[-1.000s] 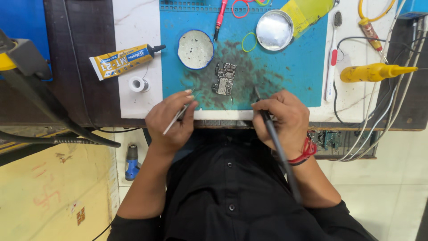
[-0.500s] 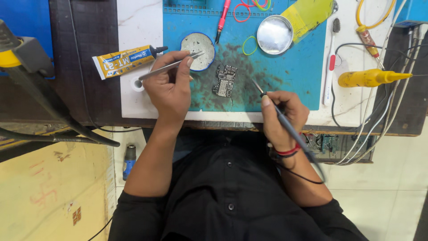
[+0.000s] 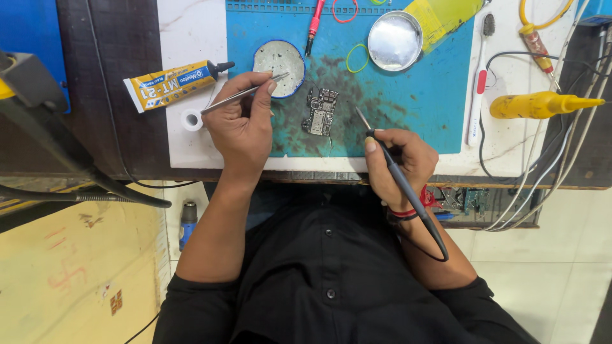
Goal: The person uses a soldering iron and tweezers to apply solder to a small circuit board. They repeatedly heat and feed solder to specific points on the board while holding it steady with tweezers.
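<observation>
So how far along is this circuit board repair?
Mid-job. The bare circuit board already lies on the blue mat. The left hand reaches tweezers into the small round dish; the right hand holds the soldering iron beside the board, not touching it.

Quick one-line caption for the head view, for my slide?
Left hand points tweezers at a small round dish; right hand holds a soldering iron beside a circuit board.

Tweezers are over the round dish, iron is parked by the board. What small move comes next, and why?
Probably bring the tweezers in the left hand back over the circuit board: their tips reach into the round dish, while the right hand holds the soldering iron with its tip just right of the board, not touching.
</observation>
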Tool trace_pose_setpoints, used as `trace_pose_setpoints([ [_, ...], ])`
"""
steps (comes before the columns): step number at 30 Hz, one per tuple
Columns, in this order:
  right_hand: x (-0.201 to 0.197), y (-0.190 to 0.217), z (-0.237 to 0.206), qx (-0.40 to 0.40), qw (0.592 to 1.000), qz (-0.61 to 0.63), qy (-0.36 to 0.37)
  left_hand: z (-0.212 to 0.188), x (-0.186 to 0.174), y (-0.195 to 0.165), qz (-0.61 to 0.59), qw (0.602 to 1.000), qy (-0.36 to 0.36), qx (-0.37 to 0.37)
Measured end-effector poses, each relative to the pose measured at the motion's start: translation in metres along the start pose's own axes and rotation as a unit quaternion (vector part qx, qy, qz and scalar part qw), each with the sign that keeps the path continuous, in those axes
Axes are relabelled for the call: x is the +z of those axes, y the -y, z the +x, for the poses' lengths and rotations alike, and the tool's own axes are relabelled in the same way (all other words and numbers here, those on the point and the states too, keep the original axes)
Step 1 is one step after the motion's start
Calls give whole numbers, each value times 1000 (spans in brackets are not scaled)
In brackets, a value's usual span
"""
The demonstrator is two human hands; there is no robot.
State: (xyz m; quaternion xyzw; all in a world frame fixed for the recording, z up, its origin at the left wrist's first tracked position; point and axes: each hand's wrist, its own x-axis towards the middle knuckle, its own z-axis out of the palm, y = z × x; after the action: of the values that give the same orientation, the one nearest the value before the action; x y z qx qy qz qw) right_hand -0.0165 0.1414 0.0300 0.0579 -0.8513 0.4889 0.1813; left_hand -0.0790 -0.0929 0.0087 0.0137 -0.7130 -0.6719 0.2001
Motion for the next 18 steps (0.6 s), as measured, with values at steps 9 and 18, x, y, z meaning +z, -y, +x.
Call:
trace_pose_setpoints([
  [9, -1, 1, 0, -12, 1000, -18, 0, -4, -1, 3, -56, 998, -6, -11],
  [18, -1, -1, 0, -23, 1000, -17, 0, -7, -1, 3, -58, 998, -6, -3],
])
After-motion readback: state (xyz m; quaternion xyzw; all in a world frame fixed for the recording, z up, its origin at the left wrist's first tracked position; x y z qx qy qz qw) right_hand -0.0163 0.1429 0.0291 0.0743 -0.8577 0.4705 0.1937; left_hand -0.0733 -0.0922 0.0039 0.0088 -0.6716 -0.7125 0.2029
